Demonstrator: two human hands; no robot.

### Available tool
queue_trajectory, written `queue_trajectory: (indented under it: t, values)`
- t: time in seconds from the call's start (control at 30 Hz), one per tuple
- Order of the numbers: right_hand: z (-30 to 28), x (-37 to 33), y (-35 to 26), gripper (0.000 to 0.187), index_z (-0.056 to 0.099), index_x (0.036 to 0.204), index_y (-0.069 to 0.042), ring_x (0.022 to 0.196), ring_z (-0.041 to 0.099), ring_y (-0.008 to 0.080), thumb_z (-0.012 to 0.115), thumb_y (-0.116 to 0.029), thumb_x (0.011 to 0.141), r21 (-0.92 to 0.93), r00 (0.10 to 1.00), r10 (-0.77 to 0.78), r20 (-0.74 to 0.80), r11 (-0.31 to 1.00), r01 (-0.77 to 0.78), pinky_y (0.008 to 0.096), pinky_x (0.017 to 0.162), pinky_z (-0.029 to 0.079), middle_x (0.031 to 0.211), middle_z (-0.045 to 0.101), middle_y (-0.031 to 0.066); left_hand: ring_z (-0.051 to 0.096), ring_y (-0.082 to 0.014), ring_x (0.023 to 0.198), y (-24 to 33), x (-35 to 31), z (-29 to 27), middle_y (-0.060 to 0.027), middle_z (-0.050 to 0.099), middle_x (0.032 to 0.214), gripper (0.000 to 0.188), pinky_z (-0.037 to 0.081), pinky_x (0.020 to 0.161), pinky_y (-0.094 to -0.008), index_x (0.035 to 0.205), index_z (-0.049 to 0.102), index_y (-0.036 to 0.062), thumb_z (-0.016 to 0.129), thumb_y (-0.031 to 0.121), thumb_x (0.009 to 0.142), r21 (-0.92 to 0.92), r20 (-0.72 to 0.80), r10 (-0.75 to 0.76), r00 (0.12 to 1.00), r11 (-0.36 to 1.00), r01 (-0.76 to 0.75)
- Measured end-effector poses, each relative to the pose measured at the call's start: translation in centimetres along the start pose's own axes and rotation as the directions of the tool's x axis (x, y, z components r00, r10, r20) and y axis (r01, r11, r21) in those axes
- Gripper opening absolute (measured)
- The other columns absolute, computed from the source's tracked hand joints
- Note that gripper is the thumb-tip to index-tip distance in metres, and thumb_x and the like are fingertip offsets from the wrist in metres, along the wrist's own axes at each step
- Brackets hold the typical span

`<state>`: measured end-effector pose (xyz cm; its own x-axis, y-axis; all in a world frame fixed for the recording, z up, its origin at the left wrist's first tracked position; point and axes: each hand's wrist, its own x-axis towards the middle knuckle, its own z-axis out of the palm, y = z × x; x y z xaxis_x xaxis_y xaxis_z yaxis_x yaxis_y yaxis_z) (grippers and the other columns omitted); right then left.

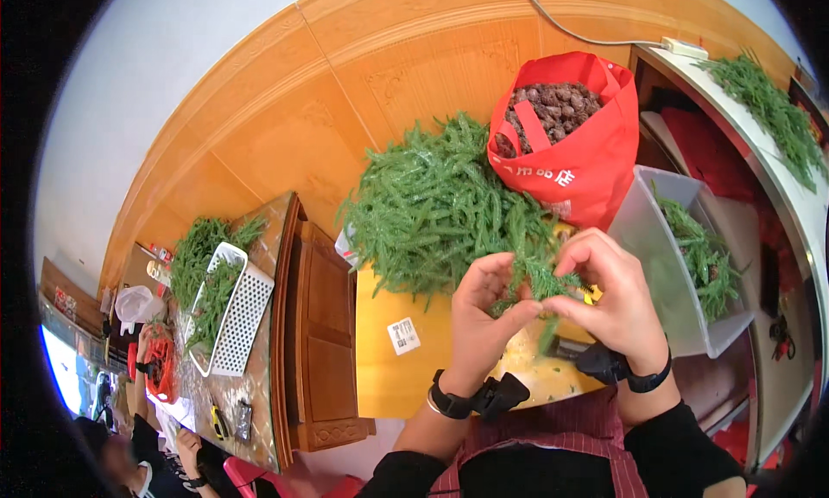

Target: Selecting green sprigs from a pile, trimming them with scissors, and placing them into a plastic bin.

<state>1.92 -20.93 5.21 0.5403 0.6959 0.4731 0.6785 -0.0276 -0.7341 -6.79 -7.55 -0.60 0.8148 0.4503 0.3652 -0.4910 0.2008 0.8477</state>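
Note:
In front of my body, over the yellow tabletop [380, 377], a small green artificial pine sprig [546, 280] is between my two hands. My left hand [484, 315] pinches its lower left side, thumb pointing in toward the other thumb. With fingers curled over the top, my right hand [611, 292] grips the right side of the same sprig. Just beyond them lies a big heap of green pine sprigs [423, 213]. Behind the heap on the right stands a red fabric bag [600, 170] full of brown pine cones [561, 109].
Right of my hands, a translucent plastic bin [665, 282] holds more sprigs. Greenery [773, 114] lies on a white-topped shelf at far right. On the left table, a white perforated basket [248, 312] holds sprigs near yellow-handled pliers [218, 422]. Another person [142, 455] works there.

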Motion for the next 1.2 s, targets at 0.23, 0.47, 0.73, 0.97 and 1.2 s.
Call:
queue_trajectory:
  t: [0.23, 0.47, 0.73, 0.97, 1.2]
  values:
    - [2.1, -4.1, -0.4, 0.029, 0.049, 0.084, -0.003, 0.072, 0.051, 0.0152, 0.069, -0.002, 0.063, -0.035, 0.999, -0.038, -0.032, 0.999, 0.037, 0.0234, 0.061, 0.043, 0.086, 0.051, 0.0074, 0.051, -0.0093, 0.076, 0.8, -3.5, -0.5, -0.0038, 0.057, 0.092, 0.022, 0.042, 0.068, -0.0225, 0.108, 0.051, 0.0014, 0.052, 0.005, 0.086, -0.058, -0.022, -0.181, 0.983, 0.982, 0.179]
    - [3.2, -5.1, -0.1, 0.034, 0.053, 0.091, -0.003, 0.084, 0.054, 0.0236, 0.070, -0.005, 0.062, -0.104, 0.972, -0.141, -0.187, 0.987, 0.124, 0.0315, 0.072, 0.044, 0.092, 0.054, 0.0097, 0.049, -0.0080, 0.068, 1.5, -4.4, -0.1, -0.0023, 0.055, 0.080, 0.015, 0.040, 0.060, -0.0215, 0.103, 0.050, 0.0039, 0.051, 0.007, 0.088, -0.206, -0.026, -0.367, 0.930, 0.912, 0.355]
    - [3.8, -5.4, 0.2, 0.023, 0.057, 0.086, -0.001, 0.085, 0.055, 0.0267, 0.063, 0.001, 0.063, -0.180, 0.976, -0.151, -0.157, 0.976, 0.122, 0.0342, 0.073, 0.044, 0.090, 0.056, 0.0121, 0.053, -0.0112, 0.071, 0.7, -5.1, -0.4, -0.0069, 0.058, 0.094, 0.022, 0.041, 0.058, -0.0206, 0.107, 0.050, 0.0048, 0.052, 0.001, 0.086, -0.259, -0.033, -0.363, 0.931, 0.903, 0.342]
    - [4.4, -5.3, 1.2, 0.017, 0.057, 0.084, 0.000, 0.081, 0.057, 0.0261, 0.059, 0.003, 0.068, -0.066, 0.979, -0.081, -0.186, 0.995, 0.070, 0.0329, 0.070, 0.045, 0.084, 0.057, 0.0124, 0.051, -0.0127, 0.074, -0.3, -5.3, -1.7, -0.0076, 0.057, 0.091, 0.021, 0.040, 0.059, -0.0225, 0.107, 0.050, 0.0052, 0.052, 0.001, 0.086, -0.399, -0.012, -0.448, 0.894, 0.822, 0.406]
    - [5.2, -5.2, 2.1, 0.016, 0.055, 0.084, 0.000, 0.078, 0.056, 0.0246, 0.058, 0.004, 0.068, -0.003, 0.981, -0.060, -0.182, 0.998, 0.060, 0.0315, 0.068, 0.046, 0.083, 0.055, 0.0120, 0.053, -0.0102, 0.072, -0.3, -4.5, -1.9, -0.0051, 0.056, 0.083, 0.017, 0.044, 0.062, -0.0215, 0.099, 0.050, 0.0033, 0.056, 0.001, 0.083, -0.499, 0.050, -0.581, 0.812, 0.690, 0.524]
